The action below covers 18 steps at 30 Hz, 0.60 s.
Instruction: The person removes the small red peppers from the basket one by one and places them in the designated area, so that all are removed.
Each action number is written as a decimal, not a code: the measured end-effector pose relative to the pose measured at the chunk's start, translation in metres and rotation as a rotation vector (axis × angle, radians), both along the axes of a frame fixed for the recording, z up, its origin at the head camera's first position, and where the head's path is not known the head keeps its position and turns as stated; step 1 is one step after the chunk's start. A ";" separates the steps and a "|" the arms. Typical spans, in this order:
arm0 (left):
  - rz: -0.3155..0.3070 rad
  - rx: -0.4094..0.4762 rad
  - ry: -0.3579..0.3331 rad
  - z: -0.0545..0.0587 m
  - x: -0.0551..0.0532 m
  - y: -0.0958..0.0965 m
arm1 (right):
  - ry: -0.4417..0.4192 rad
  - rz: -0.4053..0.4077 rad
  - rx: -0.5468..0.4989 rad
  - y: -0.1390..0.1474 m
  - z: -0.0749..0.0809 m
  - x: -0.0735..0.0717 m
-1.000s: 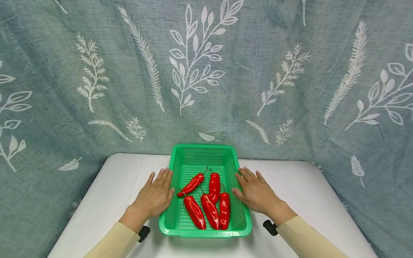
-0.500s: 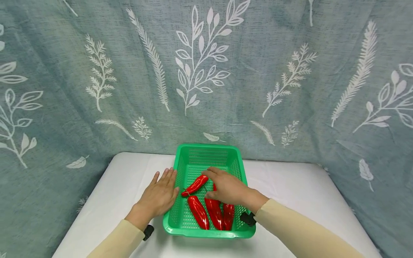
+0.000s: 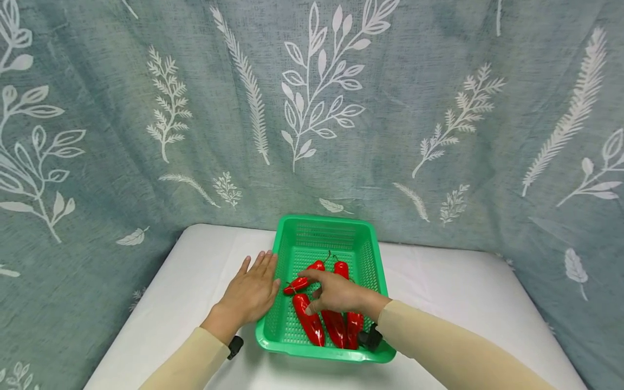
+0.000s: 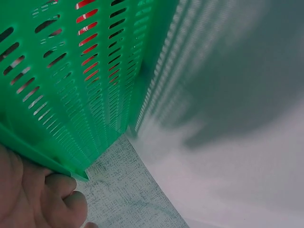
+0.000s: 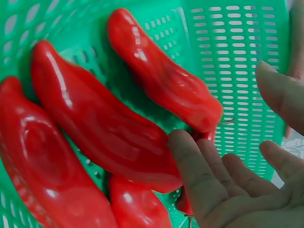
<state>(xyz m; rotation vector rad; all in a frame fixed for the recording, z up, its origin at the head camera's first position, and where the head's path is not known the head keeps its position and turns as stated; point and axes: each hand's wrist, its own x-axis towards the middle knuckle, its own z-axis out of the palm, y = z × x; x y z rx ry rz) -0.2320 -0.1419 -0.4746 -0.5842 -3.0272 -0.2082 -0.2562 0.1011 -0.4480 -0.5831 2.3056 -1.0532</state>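
Several glossy red chili peppers with thin stems lie in a green perforated plastic basket (image 3: 322,352). My left hand (image 3: 251,290) rests flat along the basket's left side, fingers straight and pointing away. Its fingers (image 4: 61,204) show beside the rim in the left wrist view. Inside the basket, my right hand (image 3: 336,292) reaches over the peppers with its fingers parted and loosely bent, holding nothing. Its thumb and fingers hover around the upper end of the front-left pepper (image 3: 309,322). In the right wrist view, one fingertip is right at the end of a pepper (image 5: 109,128); the hand covers parts of other peppers.
The basket stands on a white-covered table (image 3: 214,260), close to its back edge. Behind the table hangs a grey-green curtain (image 3: 253,195) with white leaf prints. A black wrist camera (image 3: 235,346) sits at my left cuff, and another (image 3: 372,338) overlaps the basket's right front corner.
My right hand has left the basket's right side, moved in over the peppers, then left and nearer to the front-left one. The left hand has stayed. The head view has shifted slightly.
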 end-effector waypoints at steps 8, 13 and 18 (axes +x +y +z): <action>-0.005 0.013 -0.003 0.003 0.000 0.001 | -0.022 0.001 0.028 -0.006 -0.010 -0.003; -0.007 0.010 -0.013 0.004 -0.001 0.001 | 0.035 0.036 0.150 -0.018 -0.018 -0.003; -0.009 0.002 -0.008 0.004 0.000 -0.001 | 0.115 0.074 0.254 -0.029 -0.027 -0.003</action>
